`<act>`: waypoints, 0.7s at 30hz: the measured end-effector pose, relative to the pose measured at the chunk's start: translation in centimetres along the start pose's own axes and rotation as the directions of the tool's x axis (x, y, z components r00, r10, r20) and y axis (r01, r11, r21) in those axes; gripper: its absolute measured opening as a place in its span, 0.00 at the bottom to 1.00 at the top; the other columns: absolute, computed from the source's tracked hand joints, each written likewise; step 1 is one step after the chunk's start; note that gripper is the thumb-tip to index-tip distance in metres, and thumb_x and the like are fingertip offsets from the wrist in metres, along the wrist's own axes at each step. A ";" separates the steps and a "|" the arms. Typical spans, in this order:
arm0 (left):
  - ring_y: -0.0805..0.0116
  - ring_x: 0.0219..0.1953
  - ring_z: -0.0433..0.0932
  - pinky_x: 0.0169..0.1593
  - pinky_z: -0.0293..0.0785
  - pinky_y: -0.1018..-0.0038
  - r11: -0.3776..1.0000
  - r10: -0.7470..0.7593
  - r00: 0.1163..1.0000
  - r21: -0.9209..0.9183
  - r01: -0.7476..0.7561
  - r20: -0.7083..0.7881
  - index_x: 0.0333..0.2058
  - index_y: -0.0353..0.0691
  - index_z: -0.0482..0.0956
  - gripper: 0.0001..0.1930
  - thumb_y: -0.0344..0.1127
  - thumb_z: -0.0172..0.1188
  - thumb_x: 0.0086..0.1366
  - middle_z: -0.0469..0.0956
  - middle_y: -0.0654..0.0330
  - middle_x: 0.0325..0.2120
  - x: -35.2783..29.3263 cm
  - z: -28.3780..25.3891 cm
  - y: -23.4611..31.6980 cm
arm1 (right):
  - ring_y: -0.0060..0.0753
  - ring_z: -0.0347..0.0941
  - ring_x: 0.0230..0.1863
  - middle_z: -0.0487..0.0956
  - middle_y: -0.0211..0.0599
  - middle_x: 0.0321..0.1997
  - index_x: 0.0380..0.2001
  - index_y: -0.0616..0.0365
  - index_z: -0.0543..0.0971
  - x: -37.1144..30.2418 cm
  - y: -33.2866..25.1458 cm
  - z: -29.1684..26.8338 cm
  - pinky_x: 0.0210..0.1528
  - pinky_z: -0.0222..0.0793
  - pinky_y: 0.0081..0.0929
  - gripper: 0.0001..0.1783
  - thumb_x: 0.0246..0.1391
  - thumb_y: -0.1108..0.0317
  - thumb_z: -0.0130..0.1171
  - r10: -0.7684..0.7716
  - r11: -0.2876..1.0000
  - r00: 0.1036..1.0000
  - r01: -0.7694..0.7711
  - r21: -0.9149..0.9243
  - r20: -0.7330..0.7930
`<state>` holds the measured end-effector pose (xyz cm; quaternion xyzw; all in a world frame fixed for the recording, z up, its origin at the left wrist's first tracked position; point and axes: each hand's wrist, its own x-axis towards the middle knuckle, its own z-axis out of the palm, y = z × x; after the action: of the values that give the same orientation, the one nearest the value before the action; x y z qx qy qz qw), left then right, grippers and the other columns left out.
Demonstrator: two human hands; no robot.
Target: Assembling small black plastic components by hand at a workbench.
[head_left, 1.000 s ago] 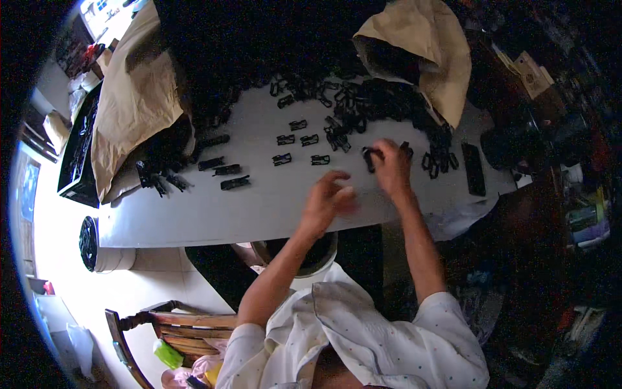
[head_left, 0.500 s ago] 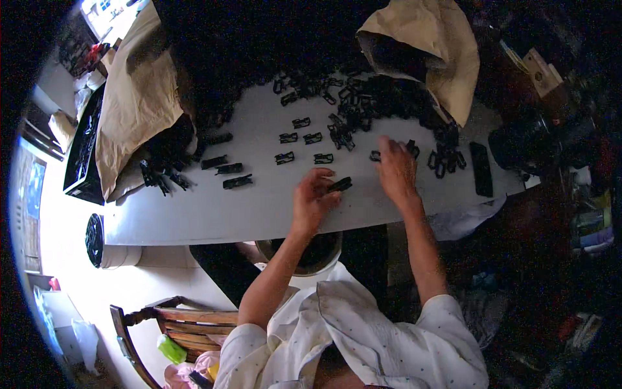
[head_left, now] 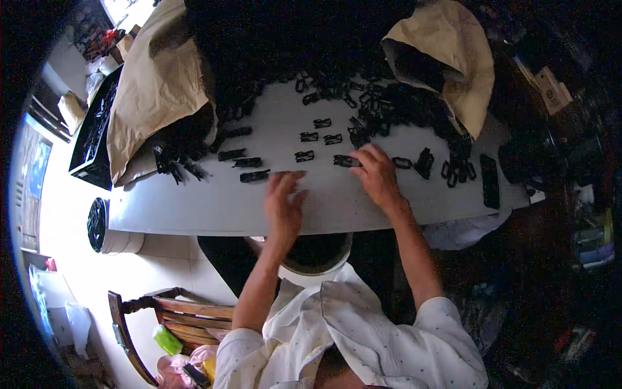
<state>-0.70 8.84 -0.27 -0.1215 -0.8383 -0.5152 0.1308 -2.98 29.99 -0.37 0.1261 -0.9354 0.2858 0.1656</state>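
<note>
We see our right hand (head_left: 377, 175) shifted from the loose loop (head_left: 402, 163) right of centre to the middle of the frame, thumb and finger pinched narrowly at the right end of a black piece (head_left: 343, 161), which lies on the table (head_left: 194, 217). Half a second ago our left hand (head_left: 282, 211) held another piece lower centre; now it is blurred, farther left, just beside the left-hand row (head_left: 254, 176), fingers spread, and we cannot tell whether it holds anything. We judge that the handling has passed from that piece to this one.
</note>
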 end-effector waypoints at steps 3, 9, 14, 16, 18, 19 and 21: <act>0.67 0.38 0.71 0.37 0.69 0.75 0.997 -0.067 0.984 -0.034 0.062 -0.167 0.37 0.40 0.75 0.19 0.16 0.58 0.44 0.71 0.61 0.36 -0.1 -3.4 -4.4 | 0.39 0.67 0.36 0.68 0.37 0.33 0.33 0.61 0.74 1.1 -0.3 0.3 0.36 0.67 0.33 0.16 0.35 0.76 0.64 -0.110 0.992 0.991 0.105 -0.070 -0.082; 0.54 0.42 0.68 0.47 0.64 0.64 0.889 0.028 0.988 0.456 0.046 -0.154 0.38 0.43 0.75 0.19 0.19 0.59 0.44 0.71 0.55 0.37 1.2 -7.0 -4.1 | 0.41 0.67 0.38 0.68 0.37 0.35 0.33 0.61 0.75 1.7 0.9 2.2 0.36 0.67 0.35 0.16 0.36 0.74 0.64 -0.116 0.963 0.991 0.128 -0.239 0.061; 0.51 0.42 0.67 0.45 0.64 0.62 0.931 0.056 0.985 0.365 0.006 -0.161 0.38 0.42 0.76 0.16 0.29 0.59 0.46 0.71 0.54 0.37 1.4 -6.7 -5.0 | 0.43 0.66 0.40 0.68 0.40 0.34 0.31 0.61 0.72 1.4 1.2 3.4 0.38 0.68 0.37 0.15 0.37 0.73 0.63 -0.138 0.933 0.990 0.134 -0.335 0.014; 0.57 0.40 0.67 0.42 0.66 0.67 0.864 0.043 0.994 0.504 0.014 -0.103 0.39 0.42 0.75 0.17 0.25 0.59 0.46 0.69 0.56 0.35 1.6 -6.3 -4.3 | 0.43 0.66 0.41 0.68 0.40 0.34 0.31 0.61 0.72 1.3 0.5 2.7 0.38 0.68 0.37 0.14 0.38 0.73 0.63 -0.151 0.924 0.988 0.156 -0.349 0.041; 0.57 0.40 0.67 0.42 0.66 0.66 0.849 0.038 0.996 0.528 0.012 -0.084 0.38 0.41 0.75 0.16 0.25 0.58 0.46 0.69 0.57 0.34 1.7 -6.3 -4.3 | 0.43 0.66 0.41 0.67 0.40 0.34 0.31 0.61 0.71 1.2 0.1 2.6 0.38 0.68 0.37 0.14 0.38 0.73 0.63 -0.161 0.914 0.985 0.175 -0.366 0.068; 0.57 0.37 0.68 0.40 0.67 0.67 0.856 0.085 0.991 0.516 -0.018 -0.107 0.36 0.41 0.75 0.15 0.25 0.58 0.46 0.69 0.57 0.32 1.8 -6.2 -4.3 | 0.44 0.66 0.40 0.68 0.41 0.34 0.32 0.61 0.70 1.1 0.2 2.8 0.37 0.68 0.38 0.14 0.40 0.73 0.62 -0.149 0.913 0.987 0.159 -0.376 0.055; 0.56 0.35 0.70 0.38 0.68 0.68 0.861 0.132 0.983 0.507 -0.048 -0.131 0.35 0.40 0.75 0.14 0.25 0.58 0.46 0.70 0.57 0.31 1.7 -6.1 -4.8 | 0.46 0.67 0.39 0.68 0.41 0.35 0.33 0.61 0.69 0.9 0.1 2.8 0.37 0.68 0.39 0.14 0.41 0.73 0.61 -0.139 0.912 0.989 0.144 -0.384 0.039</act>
<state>-3.29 1.43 -1.02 -0.0806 -0.9232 -0.2812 0.2491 -4.52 28.33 -2.20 0.1599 -0.9627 0.0826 0.2021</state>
